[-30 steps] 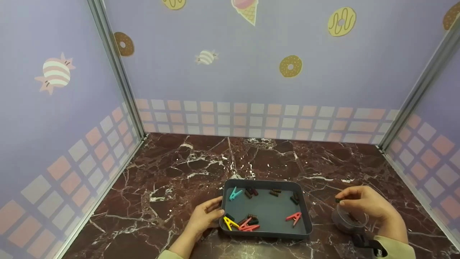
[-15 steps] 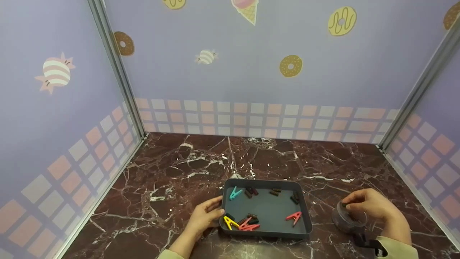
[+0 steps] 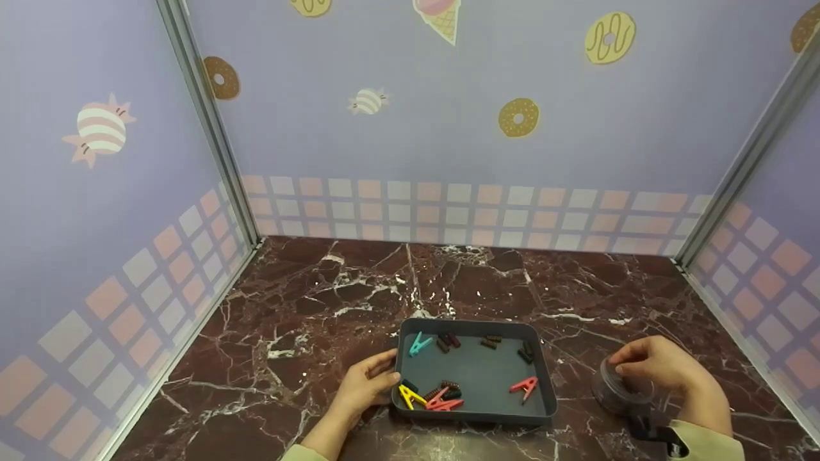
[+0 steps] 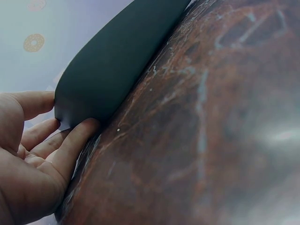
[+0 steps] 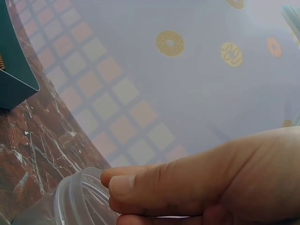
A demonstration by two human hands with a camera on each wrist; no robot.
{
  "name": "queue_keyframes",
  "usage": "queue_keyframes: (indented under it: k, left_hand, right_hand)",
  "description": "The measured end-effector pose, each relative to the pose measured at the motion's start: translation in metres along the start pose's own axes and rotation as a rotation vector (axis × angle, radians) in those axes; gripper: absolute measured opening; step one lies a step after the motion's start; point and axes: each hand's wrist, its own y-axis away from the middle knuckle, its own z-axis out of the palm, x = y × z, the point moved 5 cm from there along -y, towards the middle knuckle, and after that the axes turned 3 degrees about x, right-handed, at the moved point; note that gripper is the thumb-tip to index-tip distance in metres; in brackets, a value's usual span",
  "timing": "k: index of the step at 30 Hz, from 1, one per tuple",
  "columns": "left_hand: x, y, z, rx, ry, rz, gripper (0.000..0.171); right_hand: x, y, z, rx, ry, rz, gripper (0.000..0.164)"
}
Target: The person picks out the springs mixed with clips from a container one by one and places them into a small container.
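Note:
My left hand (image 3: 359,388) holds the left wall of a dark grey rectangular tray (image 3: 474,417), thumb near its rim; the left wrist view has fingers (image 4: 79,140) around its corner. Inside the tray lie A-shaped clips: turquoise (image 3: 419,344), yellow (image 3: 410,397) and red (image 3: 525,387). Several small dark coil springs (image 3: 489,344) and dark cylinders (image 3: 452,395) lie among them. On the right, my right hand (image 3: 666,370) is over a clear plastic jar (image 3: 616,396), thumb and fingertips close together at its rim. Whether anything is between those fingertips is hidden.
The items stand on a dark red marble-patterned table (image 3: 333,294). A patterned back wall (image 3: 448,211) and two side walls with metal corner posts (image 3: 211,121) enclose it. A black wrist mount (image 3: 660,435) sits by the right sleeve, close to the jar.
My right hand has lowered slightly and shifted right at the jar's mouth. The small dark piece seen earlier between its fingertips is out of sight now. The left hand and tray stay put.

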Motion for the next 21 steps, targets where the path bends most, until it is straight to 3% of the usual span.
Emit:
queue_keyframes:
  k: [16,21]
  left_hand:
    - [-0.001,-0.001,0.000,0.000,0.006,0.009,0.060]
    - [0.001,0.000,-0.002,0.018,-0.067,0.058,0.059]
  right_hand:
    - [-0.016,-0.001,0.002,0.082,-0.033,-0.029,0.032]
    - [-0.031,-0.006,0.006,0.117,-0.070,-0.099,0.034]
